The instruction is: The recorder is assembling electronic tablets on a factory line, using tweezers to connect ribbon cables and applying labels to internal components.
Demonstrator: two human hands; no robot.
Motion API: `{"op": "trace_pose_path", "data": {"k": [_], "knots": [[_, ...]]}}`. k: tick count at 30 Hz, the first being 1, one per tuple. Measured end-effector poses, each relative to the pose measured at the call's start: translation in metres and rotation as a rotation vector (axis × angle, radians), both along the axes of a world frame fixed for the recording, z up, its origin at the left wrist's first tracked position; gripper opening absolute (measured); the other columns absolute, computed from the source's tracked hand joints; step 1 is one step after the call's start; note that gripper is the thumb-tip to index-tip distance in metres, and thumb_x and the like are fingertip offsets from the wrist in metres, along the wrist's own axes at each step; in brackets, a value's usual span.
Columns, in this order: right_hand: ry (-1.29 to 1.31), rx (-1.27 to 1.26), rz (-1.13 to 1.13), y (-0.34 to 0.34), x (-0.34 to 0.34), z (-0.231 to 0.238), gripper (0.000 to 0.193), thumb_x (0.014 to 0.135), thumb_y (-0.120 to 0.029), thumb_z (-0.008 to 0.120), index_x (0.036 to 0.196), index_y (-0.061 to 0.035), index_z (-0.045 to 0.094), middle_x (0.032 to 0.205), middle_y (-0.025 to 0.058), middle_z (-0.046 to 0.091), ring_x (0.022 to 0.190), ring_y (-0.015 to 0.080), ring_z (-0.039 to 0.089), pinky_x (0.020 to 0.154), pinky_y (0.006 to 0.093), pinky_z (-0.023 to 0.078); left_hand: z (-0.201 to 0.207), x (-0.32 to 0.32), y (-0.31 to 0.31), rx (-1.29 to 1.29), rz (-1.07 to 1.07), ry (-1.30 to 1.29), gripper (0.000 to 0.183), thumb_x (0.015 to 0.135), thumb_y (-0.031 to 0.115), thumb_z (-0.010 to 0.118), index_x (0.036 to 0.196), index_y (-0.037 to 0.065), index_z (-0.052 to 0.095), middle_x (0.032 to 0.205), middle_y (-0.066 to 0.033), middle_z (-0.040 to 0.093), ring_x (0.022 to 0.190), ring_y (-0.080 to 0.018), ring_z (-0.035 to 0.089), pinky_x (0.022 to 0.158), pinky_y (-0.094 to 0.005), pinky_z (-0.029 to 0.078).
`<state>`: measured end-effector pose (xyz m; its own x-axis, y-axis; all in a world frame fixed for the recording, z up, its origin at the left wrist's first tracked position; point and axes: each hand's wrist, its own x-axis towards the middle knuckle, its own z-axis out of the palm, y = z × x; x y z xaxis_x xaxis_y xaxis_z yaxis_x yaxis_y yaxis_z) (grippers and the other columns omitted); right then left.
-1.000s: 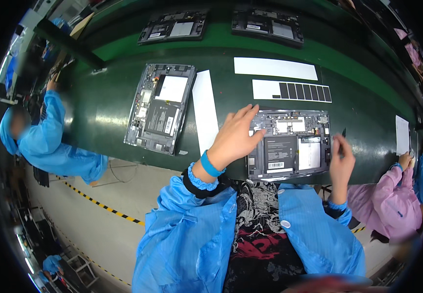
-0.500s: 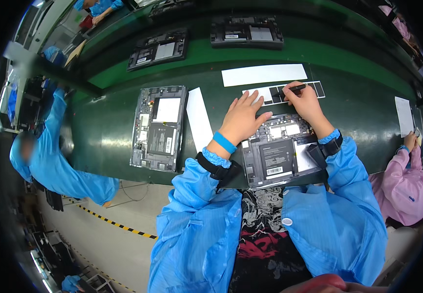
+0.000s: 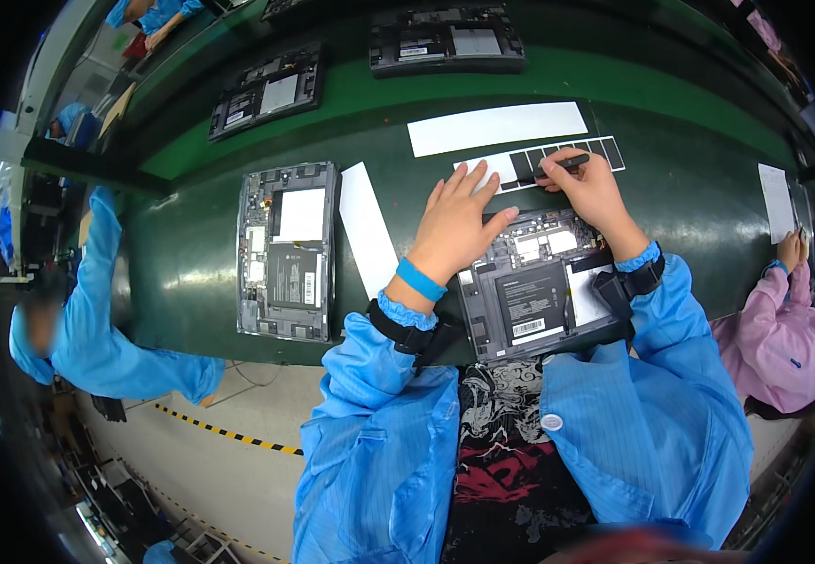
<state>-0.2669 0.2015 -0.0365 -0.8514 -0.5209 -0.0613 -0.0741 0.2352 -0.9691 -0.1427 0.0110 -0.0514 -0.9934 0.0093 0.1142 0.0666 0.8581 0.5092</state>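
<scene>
My left hand [image 3: 454, 218] lies flat with spread fingers on the white end of a sticker strip [image 3: 485, 169]. The strip carries a row of black rectangular pieces [image 3: 601, 150]. In my right hand [image 3: 588, 193], a slim black pen-shaped tool [image 3: 572, 163] is pinched between thumb and fingers. Its tip points left, at the black piece near my left fingertips; whether it touches cannot be made out. Just below both hands sits an opened tablet-like device [image 3: 532, 296], showing its circuit board and black battery. My forearms overlap its sides.
A second opened device [image 3: 285, 254] lies to the left, beside a blank white strip [image 3: 368, 230]. Another white strip [image 3: 497, 129] lies beyond my hands. Two more devices [image 3: 271, 92] [image 3: 447, 42] sit at the back. Co-workers in blue [image 3: 97, 310] and pink [image 3: 772, 329] are at either side.
The whole view has shifted a little, so the bench things appear farther left. My left hand stays on the strip, and the right hand keeps the tool over the black pieces.
</scene>
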Motion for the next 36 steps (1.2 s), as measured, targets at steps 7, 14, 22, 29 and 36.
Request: {"op": "trace_pose_path", "data": {"k": [7,14,22,29,36], "knots": [[0.059,0.059,0.04,0.0,0.0,0.003,0.018,0.089,-0.01,0.064,0.097,0.007,0.065,0.089,0.012,0.068,0.082,0.0185,0.07,0.07,0.0248,0.055,0.001,0.0,0.001,0.015,0.007,0.022,0.056,0.092,0.046,0.053,0.132,0.006,0.054,0.145,-0.0162,0.041,0.137,-0.0394,0.031,0.11,-0.053,0.027],[-0.022,-0.163,0.004,0.004,0.002,0.007,0.022,0.089,-0.009,0.065,0.102,0.0085,0.065,0.088,0.014,0.069,0.08,0.0203,0.071,0.067,0.0252,0.055,0.001,-0.002,0.001,0.007,0.012,0.058,0.053,0.09,0.043,0.056,0.128,0.006,0.058,0.142,-0.0177,0.044,0.134,-0.0392,0.036,0.11,-0.0483,0.029],[-0.147,-0.228,-0.043,0.067,0.01,0.024,0.018,0.088,-0.008,0.066,0.1,0.0053,0.063,0.082,0.0117,0.069,0.073,0.0204,0.071,0.06,0.0232,0.052,0.041,0.005,0.021,-0.023,0.131,0.163,0.028,0.085,0.027,0.066,0.096,0.002,0.069,0.11,-0.0142,0.064,0.105,-0.0312,0.057,0.089,-0.0416,0.043],[-0.244,-0.272,0.006,0.073,0.023,0.005,0.012,0.089,-0.005,0.063,0.096,0.0047,0.063,0.082,0.0113,0.067,0.076,0.0206,0.071,0.061,0.0236,0.054,0.049,0.007,0.057,0.541,0.208,-0.188,0.021,0.088,0.018,0.065,0.086,-0.003,0.066,0.061,-0.0122,0.064,0.05,-0.0196,0.06,0.049,-0.0318,0.043],[-0.273,-0.271,0.019,0.076,0.023,0.005,0.011,0.09,-0.003,0.062,0.097,0.0046,0.064,0.083,0.0115,0.068,0.078,0.0195,0.071,0.063,0.0235,0.055,0.039,-0.002,0.066,0.531,0.196,-0.244,0.022,0.087,0.019,0.066,0.087,-0.003,0.067,0.063,-0.0117,0.066,0.053,-0.0179,0.061,0.051,-0.0303,0.045]]}}
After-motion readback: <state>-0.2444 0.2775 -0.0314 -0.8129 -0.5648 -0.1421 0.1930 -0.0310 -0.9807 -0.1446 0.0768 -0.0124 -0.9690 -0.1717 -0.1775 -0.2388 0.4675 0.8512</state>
